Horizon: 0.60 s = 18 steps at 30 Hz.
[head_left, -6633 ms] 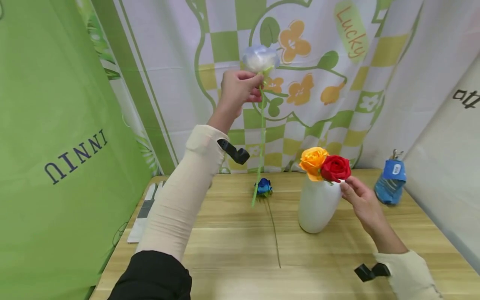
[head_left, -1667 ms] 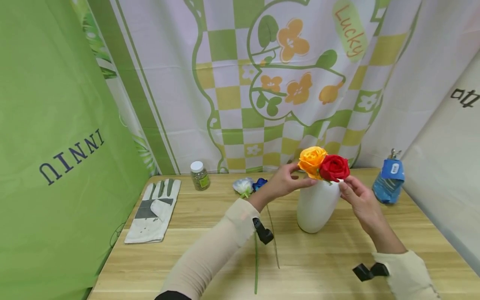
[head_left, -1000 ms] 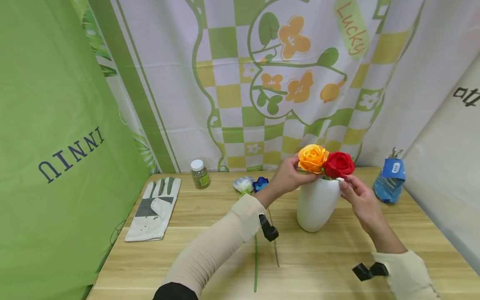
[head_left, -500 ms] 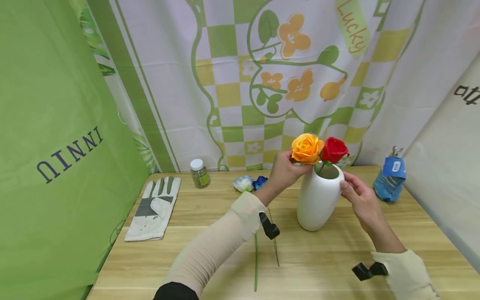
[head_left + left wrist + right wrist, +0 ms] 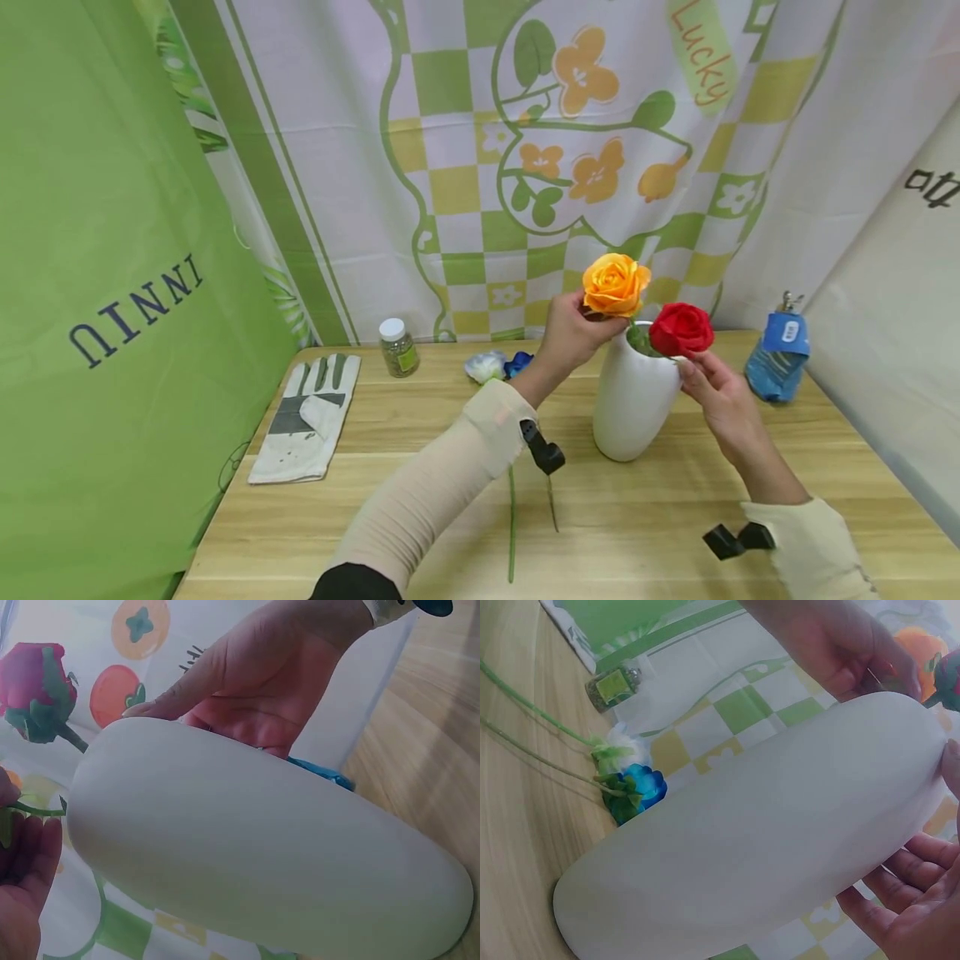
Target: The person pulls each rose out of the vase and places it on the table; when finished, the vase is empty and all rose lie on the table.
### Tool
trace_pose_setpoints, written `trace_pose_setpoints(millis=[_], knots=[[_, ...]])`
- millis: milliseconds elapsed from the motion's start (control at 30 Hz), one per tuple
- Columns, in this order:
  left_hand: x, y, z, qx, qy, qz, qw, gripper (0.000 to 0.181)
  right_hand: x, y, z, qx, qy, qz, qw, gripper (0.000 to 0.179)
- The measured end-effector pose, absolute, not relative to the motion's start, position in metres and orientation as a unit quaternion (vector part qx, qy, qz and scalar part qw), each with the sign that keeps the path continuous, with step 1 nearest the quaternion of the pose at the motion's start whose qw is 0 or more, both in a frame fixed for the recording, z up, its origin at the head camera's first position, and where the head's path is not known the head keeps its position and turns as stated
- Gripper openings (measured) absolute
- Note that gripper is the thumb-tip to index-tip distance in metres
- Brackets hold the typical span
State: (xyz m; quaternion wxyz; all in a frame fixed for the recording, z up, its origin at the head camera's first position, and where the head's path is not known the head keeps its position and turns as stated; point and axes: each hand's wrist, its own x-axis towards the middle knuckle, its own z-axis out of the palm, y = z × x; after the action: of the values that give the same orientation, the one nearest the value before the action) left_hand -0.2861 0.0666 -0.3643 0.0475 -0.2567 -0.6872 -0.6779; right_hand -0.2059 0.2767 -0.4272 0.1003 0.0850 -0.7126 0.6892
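A white vase [image 5: 632, 408] stands upright on the table. My left hand [image 5: 572, 337] pinches the stem of an orange rose [image 5: 615, 285] just under its bloom, above the vase's left rim. In the left wrist view, the green stem [image 5: 39, 811] runs from those fingers into the mouth. A red rose [image 5: 681, 328] leans over the right side of the rim, its stem inside. My right hand [image 5: 727, 417] holds the vase near its top, thumb at the rim and fingers against the wall. The lower stems are hidden inside the vase.
Left of the vase lie a white flower [image 5: 486, 367] and a blue flower [image 5: 519, 364], stems toward the front. A work glove [image 5: 306, 421] and a small lidded jar [image 5: 398, 348] sit farther left. A blue pouch-like object [image 5: 778, 358] stands at the back right.
The white flower, earlier held up in my left hand, now lies beside the blue one. My left hand has moved to the orange rose and raised it; the red rose has shifted, now leaning right.
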Motion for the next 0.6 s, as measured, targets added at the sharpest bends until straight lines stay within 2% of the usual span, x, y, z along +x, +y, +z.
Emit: trace_pose_setpoints(millis=[200,600], knots=[[-0.289,0.067,-0.357,-0.273,-0.686,-0.671,0.073,0.047,-0.206,0.277,-0.426,0.079,-0.717,0.686,0.098,0.019],[-0.289,0.068,-0.335,-0.282,-0.697,-0.654,0.081,0.045,-0.206,0.277,-0.426,0.078,-0.718,0.684,0.099,0.015]])
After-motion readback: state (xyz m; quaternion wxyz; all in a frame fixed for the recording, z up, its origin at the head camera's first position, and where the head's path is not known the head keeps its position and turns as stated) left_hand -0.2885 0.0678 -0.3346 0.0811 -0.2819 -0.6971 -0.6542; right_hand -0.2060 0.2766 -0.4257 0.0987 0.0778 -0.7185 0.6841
